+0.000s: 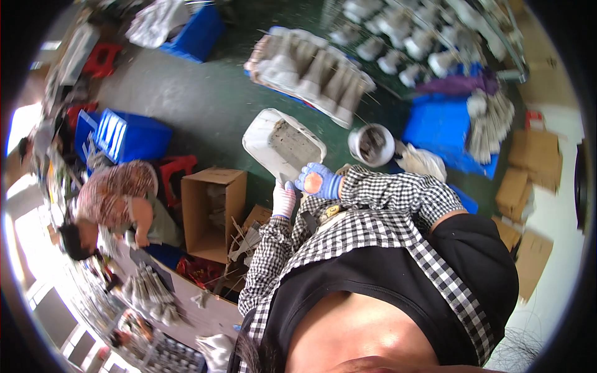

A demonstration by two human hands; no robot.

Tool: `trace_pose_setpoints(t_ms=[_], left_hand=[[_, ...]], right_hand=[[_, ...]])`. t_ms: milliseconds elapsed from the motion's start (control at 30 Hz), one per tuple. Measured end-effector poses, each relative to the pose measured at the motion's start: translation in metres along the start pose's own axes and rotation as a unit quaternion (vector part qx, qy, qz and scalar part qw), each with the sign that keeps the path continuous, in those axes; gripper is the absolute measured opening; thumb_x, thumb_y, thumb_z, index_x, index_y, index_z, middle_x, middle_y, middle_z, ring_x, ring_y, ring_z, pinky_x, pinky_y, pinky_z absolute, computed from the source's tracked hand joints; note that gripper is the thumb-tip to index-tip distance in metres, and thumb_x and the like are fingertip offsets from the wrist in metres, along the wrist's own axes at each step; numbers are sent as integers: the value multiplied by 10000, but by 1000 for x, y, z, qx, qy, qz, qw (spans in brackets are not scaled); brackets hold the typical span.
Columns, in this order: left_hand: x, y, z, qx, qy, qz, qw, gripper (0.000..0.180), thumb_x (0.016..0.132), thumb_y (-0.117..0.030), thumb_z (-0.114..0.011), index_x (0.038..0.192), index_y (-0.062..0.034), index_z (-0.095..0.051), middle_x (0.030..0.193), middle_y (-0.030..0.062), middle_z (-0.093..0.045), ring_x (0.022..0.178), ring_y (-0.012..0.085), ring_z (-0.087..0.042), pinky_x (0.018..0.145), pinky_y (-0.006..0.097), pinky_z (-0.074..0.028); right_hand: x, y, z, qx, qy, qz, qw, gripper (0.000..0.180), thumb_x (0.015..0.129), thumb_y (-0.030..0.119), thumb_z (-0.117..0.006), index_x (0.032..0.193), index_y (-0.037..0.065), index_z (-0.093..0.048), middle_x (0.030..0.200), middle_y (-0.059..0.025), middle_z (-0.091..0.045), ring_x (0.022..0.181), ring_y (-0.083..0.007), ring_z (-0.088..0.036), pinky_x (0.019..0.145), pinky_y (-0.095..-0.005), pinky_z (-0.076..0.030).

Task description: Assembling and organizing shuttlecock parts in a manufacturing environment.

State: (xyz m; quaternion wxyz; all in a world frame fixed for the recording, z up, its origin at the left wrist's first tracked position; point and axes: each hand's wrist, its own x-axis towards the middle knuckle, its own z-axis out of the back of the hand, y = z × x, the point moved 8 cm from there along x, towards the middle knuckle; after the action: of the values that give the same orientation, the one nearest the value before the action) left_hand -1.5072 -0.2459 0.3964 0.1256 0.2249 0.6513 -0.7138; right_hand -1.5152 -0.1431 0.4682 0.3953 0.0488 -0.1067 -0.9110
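My left hand (284, 200), in a white and pink striped glove, is raised with its fingers closed at the near edge of a white plastic tub (258, 144). Close against it, my right hand (321, 182) wears a blue and white glove with an orange patch on its back. Its fingers curl toward the left hand. Whatever lies between the fingers is hidden or too small to name. Grey residue covers the inside of the tub, which appears just beyond both hands.
A round white bucket (372, 145) stands right of the tub. Beyond it, grey-white bundles (311, 71) fill a crate. An open cardboard box (214, 211) is at left, near a bent-over person (118, 196) and a blue bin (134, 135). A table (202, 314) lies lower left.
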Motion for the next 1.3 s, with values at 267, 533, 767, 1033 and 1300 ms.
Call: trace_pose_setpoints(t_ms=[267,533,767,1033,1300], left_hand=[[-47,-62,171,208,-62,-12,976,642,939,-183,-504,1477,69,-263,1041,311,-643,935,429,-640,838,431,-512],[82,-113,264,33,-131,11,991,394,972,-97,-399,1354,-23,-456,1139,163,-640,964,286,-657,844,370,-547],[121,-196,326,-216,-157,40,963,401,995,-98,-399,1394,-63,-434,1223,105,-598,1041,192,-618,825,302,-538],[251,-262,439,-141,-163,65,974,503,971,-122,-400,1471,-91,-352,1267,100,-558,982,183,-619,668,299,-570],[384,-342,527,-155,-200,54,966,537,987,-245,-474,1481,-93,-327,1274,140,-556,1038,258,-624,655,365,-598]], right_hand=[[125,91,160,217,-101,79,968,282,760,82,-690,1041,68,-677,908,-94,-679,839,-279,-648,780,-399,-505],[274,-42,225,260,-163,32,951,263,786,76,-694,1045,34,-684,938,-127,-685,862,-308,-640,793,-400,-505],[404,-128,229,296,-116,-13,948,241,813,79,-685,1050,33,-693,946,-129,-695,880,-310,-643,819,-403,-507],[575,-222,218,212,-107,-3,971,251,822,82,-692,1070,42,-680,940,-121,-698,883,-297,-644,801,-389,-505],[674,-377,204,274,-70,-150,947,254,836,78,-681,1088,43,-679,946,-130,-714,894,-279,-674,824,-368,-520]])
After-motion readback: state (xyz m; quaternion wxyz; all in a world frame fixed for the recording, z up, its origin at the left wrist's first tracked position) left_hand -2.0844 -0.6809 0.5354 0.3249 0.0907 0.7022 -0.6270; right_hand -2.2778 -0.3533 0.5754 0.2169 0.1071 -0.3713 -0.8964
